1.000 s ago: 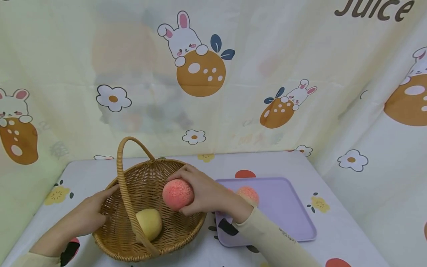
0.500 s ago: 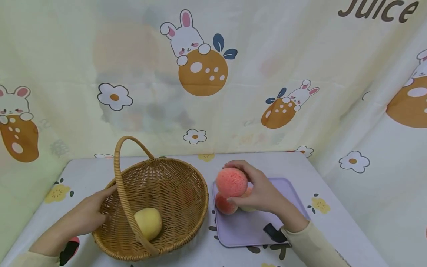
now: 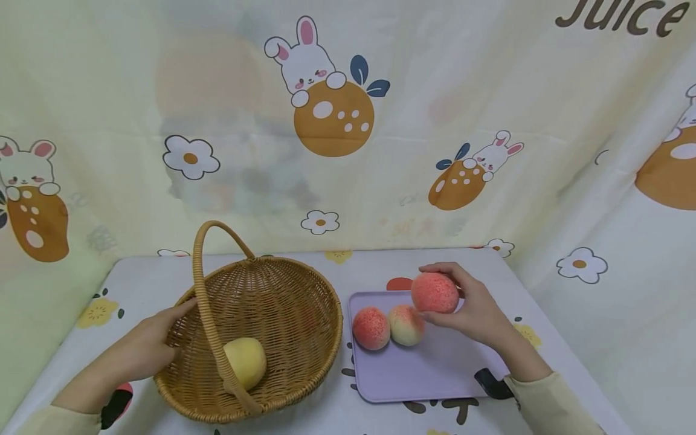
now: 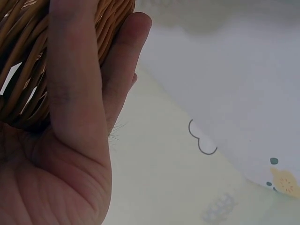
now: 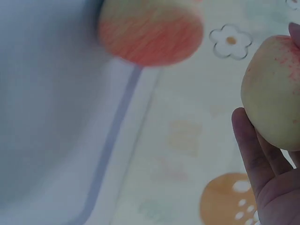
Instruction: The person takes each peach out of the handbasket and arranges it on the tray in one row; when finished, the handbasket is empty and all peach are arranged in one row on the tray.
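In the head view my right hand [image 3: 478, 311] holds a pinkish-red peach [image 3: 435, 293] above the back of a lilac tray [image 3: 435, 374]. The right wrist view shows that peach's pale side [image 5: 272, 93] between fingers and thumb. Two more peaches sit at the tray's left end: a red one [image 3: 371, 328] and a paler one [image 3: 406, 326] beside it. My left hand [image 3: 144, 347] grips the left rim of a wicker basket [image 3: 293, 302], fingers against the weave [image 4: 115, 28] in the left wrist view. Inside the basket lies a yellow fruit [image 3: 247, 362], partly behind the handle.
The basket's tall arched handle [image 3: 200, 278] rises over its left part. A printed cloth covers the table [image 3: 147, 272], and a curtain with rabbit prints [image 3: 244, 109] hangs close behind and at both sides.
My right hand has moved right with the peach, from over the basket to above the tray, uncovering the two peaches there. My left hand has stayed at the basket's rim.
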The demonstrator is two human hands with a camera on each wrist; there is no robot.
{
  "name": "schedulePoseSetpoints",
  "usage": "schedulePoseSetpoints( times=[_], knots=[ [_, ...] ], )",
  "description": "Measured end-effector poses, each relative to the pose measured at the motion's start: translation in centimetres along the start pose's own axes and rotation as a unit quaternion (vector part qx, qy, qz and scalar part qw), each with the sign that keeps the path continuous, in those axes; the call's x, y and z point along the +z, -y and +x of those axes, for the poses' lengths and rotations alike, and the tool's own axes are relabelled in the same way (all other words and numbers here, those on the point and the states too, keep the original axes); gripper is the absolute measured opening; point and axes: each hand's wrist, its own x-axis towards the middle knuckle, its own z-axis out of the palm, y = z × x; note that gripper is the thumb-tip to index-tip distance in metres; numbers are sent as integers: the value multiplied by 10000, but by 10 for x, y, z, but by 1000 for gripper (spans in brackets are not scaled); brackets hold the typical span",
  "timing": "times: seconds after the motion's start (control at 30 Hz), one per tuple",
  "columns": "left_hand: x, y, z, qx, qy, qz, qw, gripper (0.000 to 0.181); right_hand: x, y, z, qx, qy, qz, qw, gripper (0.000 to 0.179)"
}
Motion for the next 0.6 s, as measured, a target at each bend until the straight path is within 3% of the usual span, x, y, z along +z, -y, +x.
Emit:
schedulePoseSetpoints(
  times=[0.23,0.6],
  knots=[
    [1,-2,0,110,-65,22,9999,92,-6,-32,-12,685,216,-592,9957,77],
    [0,-2,1,49,-39,30,10000,91,5,-71,-26,690,997,-1686,9782,79]
  ],
)
